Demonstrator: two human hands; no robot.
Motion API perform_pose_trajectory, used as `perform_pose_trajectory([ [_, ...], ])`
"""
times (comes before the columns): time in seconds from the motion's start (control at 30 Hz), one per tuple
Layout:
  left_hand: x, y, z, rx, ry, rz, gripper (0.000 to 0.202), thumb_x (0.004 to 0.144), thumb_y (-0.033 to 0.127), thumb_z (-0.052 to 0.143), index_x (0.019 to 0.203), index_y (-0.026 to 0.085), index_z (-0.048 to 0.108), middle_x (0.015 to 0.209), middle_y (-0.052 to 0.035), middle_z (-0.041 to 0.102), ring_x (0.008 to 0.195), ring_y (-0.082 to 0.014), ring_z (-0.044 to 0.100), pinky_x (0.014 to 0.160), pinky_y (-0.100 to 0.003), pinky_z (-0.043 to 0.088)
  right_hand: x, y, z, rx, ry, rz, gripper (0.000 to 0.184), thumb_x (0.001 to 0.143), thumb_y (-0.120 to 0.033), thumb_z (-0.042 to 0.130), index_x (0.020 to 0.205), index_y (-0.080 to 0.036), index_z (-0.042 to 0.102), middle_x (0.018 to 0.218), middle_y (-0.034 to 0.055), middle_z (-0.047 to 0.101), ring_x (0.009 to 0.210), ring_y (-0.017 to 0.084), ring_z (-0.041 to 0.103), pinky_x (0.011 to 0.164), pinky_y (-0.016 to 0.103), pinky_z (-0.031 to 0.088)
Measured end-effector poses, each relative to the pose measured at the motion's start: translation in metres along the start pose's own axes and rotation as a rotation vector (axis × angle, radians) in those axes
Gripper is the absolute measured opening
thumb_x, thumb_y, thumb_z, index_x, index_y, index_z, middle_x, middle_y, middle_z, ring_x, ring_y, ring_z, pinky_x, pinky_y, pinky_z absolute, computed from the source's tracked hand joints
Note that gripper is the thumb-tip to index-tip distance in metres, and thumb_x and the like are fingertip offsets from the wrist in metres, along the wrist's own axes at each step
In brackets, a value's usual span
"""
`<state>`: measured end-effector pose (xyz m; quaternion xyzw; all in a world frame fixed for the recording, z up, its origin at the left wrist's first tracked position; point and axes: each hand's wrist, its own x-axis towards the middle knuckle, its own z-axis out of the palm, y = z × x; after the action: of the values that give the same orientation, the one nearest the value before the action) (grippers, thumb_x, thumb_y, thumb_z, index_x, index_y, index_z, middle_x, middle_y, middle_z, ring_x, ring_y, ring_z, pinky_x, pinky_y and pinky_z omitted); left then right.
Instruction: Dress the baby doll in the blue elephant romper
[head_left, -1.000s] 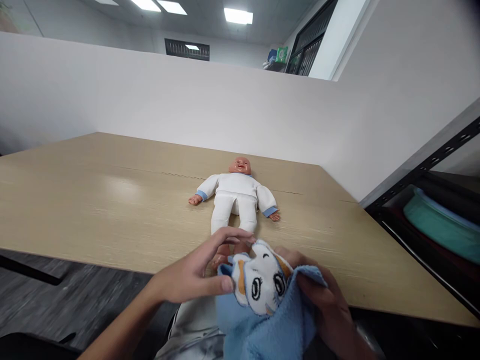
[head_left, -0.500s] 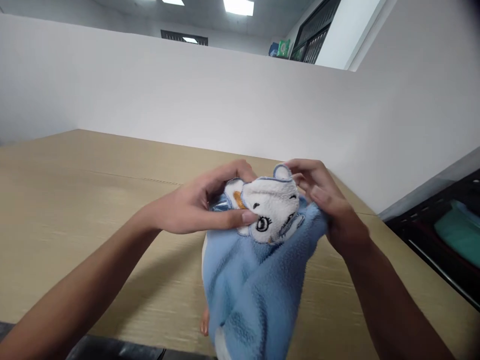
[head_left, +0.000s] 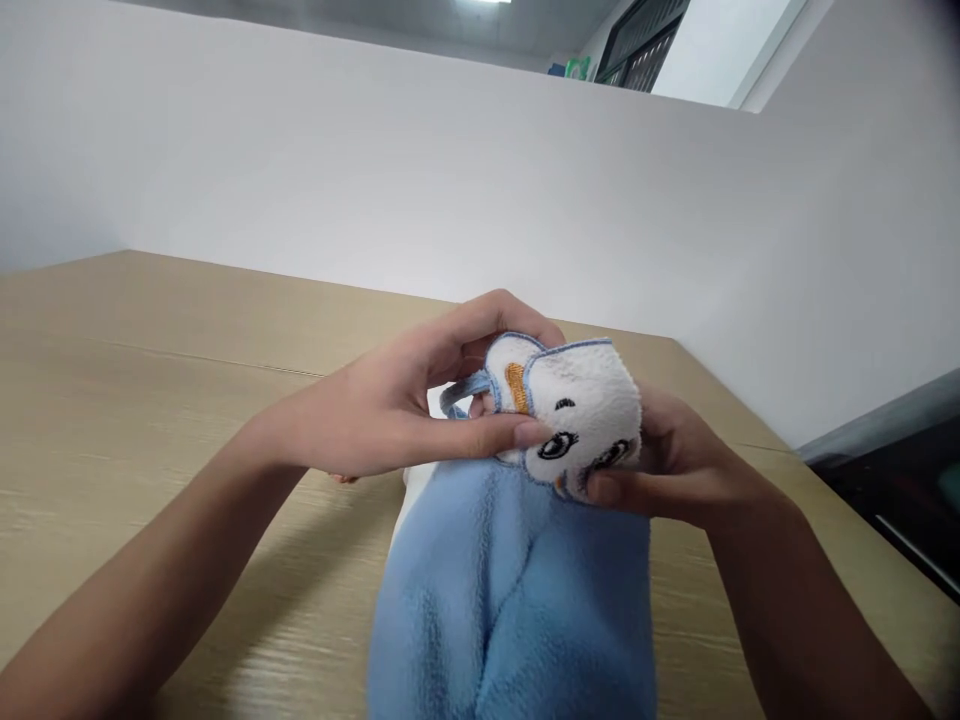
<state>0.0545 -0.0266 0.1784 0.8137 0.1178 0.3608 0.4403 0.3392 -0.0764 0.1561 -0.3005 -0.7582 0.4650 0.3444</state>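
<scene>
A blue fleecy hand towel (head_left: pixel 517 590) hangs down in front of me, its top decorated with a white animal face (head_left: pixel 585 400) with stitched black eyes. My left hand (head_left: pixel 420 390) pinches the left side of this face, thumb in front and fingers behind. A blue hanging loop (head_left: pixel 465 392) sticks out beside those fingers. On the right edge, my right hand (head_left: pixel 682 460) grips the face with its thumb across the front; its other fingers are mostly hidden behind the cloth. Below my left wrist shows a small brownish thing (head_left: pixel 343 479), too covered to make out.
Under the towel lies a wide wood-coloured tabletop (head_left: pixel 187 350). A white partition (head_left: pixel 337 180) rises along its far side. At the right edge stands a dark object (head_left: pixel 892 480). A green package (head_left: pixel 577 68) shows above the partition.
My right hand has moved from the towel's upper right corner down onto the face's right edge. The rounded ear there no longer shows. The face has shifted right, and the view has tilted downward.
</scene>
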Motion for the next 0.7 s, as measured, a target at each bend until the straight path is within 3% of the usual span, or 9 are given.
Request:
perform_pose_trajectory([
  [0.1,0.001,-0.007,-0.004,-0.013,-0.013,0.036,0.043,0.092,0.029,0.086,0.131,0.025,0.068,0.109,-0.0045,0.073,0.101,-0.0208,0.071,0.082,-0.03,0.061,0.001,0.004,0.003,0.148,-0.007,-0.033,0.051,0.089,-0.024,0.086,0.136,-0.029,0.067,0.114,0.0038,0.072,0.104,0.021,0.07,0.087,0.027,0.059],
  [0.23,0.002,-0.009,-0.005,-0.022,-0.021,0.052,0.044,0.091,0.031,0.087,0.131,0.027,0.068,0.114,-0.006,0.074,0.103,-0.022,0.072,0.082,-0.032,0.063,0.003,0.007,0.007,0.297,0.046,-0.087,0.042,0.088,-0.022,0.085,0.127,-0.028,0.069,0.117,0.005,0.069,0.109,0.022,0.068,0.088,0.028,0.06],
  [0.4,0.001,-0.004,-0.001,-0.044,-0.017,0.023,0.048,0.092,0.032,0.087,0.134,0.027,0.066,0.121,-0.006,0.074,0.11,-0.0232,0.072,0.084,-0.031,0.064,0.004,0.011,0.007,0.37,-0.098,-0.026,0.043,0.085,-0.024,0.087,0.123,-0.026,0.067,0.125,0.0066,0.067,0.1,0.019,0.068,0.076,0.023,0.058],
  [0.57,-0.001,-0.003,-0.002,-0.043,-0.044,-0.026,0.046,0.095,0.033,0.084,0.136,0.027,0.064,0.119,-0.005,0.073,0.098,-0.0187,0.072,0.077,-0.027,0.062,0.003,0.007,0.004,0.342,-0.074,-0.015,0.045,0.084,-0.016,0.088,0.121,-0.026,0.064,0.121,0.0046,0.068,0.098,0.018,0.07,0.078,0.025,0.059],
  [0.7,-0.003,-0.007,-0.008,-0.037,-0.104,-0.099,0.047,0.098,0.035,0.08,0.14,0.028,0.061,0.112,-0.0034,0.074,0.085,-0.015,0.07,0.066,-0.022,0.058,0.003,0.0,0.009,0.346,-0.01,-0.151,0.036,0.084,-0.006,0.084,0.107,-0.027,0.066,0.105,0.0005,0.064,0.094,0.017,0.066,0.076,0.026,0.058],
])
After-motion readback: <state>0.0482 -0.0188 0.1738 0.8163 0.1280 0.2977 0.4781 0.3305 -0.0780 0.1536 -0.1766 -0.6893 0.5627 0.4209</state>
